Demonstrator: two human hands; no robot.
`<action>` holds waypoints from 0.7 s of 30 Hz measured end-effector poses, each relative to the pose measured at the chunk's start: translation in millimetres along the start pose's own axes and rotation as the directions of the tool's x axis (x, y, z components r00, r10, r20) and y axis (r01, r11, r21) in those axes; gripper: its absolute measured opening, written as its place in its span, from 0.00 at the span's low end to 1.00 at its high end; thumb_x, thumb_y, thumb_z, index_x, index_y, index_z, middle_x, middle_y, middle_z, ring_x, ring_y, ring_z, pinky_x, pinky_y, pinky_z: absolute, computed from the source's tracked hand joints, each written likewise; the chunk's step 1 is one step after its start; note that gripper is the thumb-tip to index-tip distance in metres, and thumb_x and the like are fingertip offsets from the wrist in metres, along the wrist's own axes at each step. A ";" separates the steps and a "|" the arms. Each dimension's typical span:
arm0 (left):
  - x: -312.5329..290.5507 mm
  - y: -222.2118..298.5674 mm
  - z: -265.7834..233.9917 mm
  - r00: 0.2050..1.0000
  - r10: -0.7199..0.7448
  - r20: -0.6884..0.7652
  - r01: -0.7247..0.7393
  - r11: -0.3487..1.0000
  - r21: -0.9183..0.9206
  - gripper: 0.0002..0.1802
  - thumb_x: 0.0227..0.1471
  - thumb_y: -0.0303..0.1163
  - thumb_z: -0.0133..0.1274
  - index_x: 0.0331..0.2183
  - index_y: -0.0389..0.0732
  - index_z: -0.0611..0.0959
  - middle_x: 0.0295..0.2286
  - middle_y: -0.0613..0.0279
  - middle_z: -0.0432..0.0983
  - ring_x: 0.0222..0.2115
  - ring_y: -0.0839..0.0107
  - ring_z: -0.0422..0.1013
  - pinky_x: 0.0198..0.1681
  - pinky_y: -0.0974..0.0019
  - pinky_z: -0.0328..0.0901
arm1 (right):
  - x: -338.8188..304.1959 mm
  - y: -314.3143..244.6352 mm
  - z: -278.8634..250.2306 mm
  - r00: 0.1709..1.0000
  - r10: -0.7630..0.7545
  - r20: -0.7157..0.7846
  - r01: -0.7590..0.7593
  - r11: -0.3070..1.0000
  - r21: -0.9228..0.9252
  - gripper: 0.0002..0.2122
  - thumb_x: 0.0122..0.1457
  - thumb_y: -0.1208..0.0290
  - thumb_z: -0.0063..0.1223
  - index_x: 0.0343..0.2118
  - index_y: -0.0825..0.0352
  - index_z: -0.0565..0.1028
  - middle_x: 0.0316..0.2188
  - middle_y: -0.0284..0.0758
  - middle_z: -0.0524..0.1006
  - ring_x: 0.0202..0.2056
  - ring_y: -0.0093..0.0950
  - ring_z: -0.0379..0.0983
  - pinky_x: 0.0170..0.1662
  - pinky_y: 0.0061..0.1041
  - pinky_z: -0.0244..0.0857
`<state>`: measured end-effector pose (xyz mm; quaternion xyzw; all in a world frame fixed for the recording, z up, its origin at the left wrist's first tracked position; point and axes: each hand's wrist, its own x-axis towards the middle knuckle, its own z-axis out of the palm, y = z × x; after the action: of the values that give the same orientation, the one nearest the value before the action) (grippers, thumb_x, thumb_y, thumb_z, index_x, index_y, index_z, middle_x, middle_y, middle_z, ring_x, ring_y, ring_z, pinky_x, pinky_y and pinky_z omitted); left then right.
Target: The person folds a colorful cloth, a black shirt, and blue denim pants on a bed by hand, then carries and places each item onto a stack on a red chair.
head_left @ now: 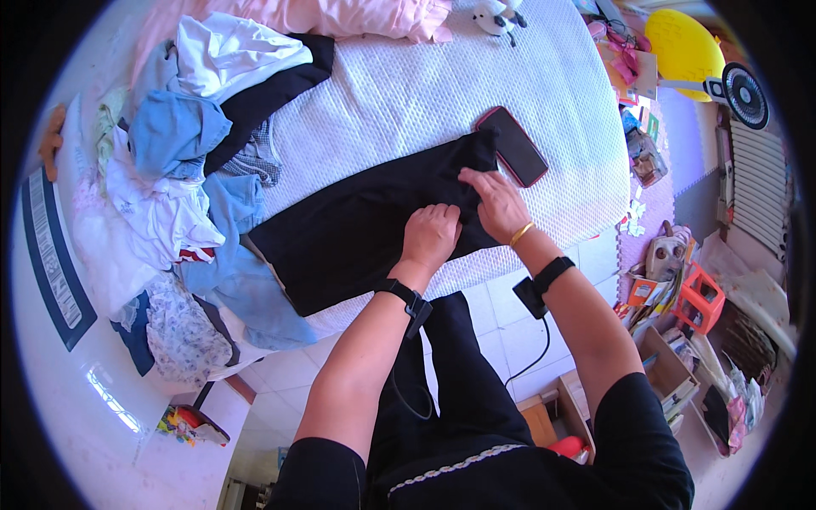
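A pair of black trousers (365,212), folded lengthwise by its look, lies slantwise across the near part of the bed. My left hand (433,234) rests on its near edge, fingers curled into the dark cloth. Close beside it, my right hand (497,204) grips the right end of the trousers, its bent fingers pressed together on the fabric; the thumb is hidden. Just beyond that end is a dark phone (515,146) with a red edge, partly touched by the cloth's corner.
A white quilted bed cover (391,93) spreads underneath. Heaped clothes lie at the left, among them a white garment (234,55) and a light blue one (174,132). A plush toy (497,15) sits at the far edge. Right of the bed are a fan (745,95) and a red plastic stool (699,297).
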<state>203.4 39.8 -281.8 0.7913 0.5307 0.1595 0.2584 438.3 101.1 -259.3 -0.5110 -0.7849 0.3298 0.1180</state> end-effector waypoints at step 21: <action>18.6 -83.8 -38.4 0.771 -0.636 -0.037 0.637 0.771 0.003 0.24 0.92 0.49 0.55 0.45 0.39 0.85 0.42 0.43 0.93 0.44 0.34 0.90 0.46 0.33 0.83 | 47.5 8.1 5.3 0.978 -0.014 -0.207 -0.052 0.950 -0.308 0.32 0.73 0.76 0.64 0.81 0.53 0.83 0.76 0.34 0.86 0.74 0.46 0.81 0.78 0.52 0.76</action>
<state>126.9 91.6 -299.3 0.5644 0.7726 0.0718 0.2820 420.0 143.0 -275.6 -0.5622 -0.8057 0.1480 0.1136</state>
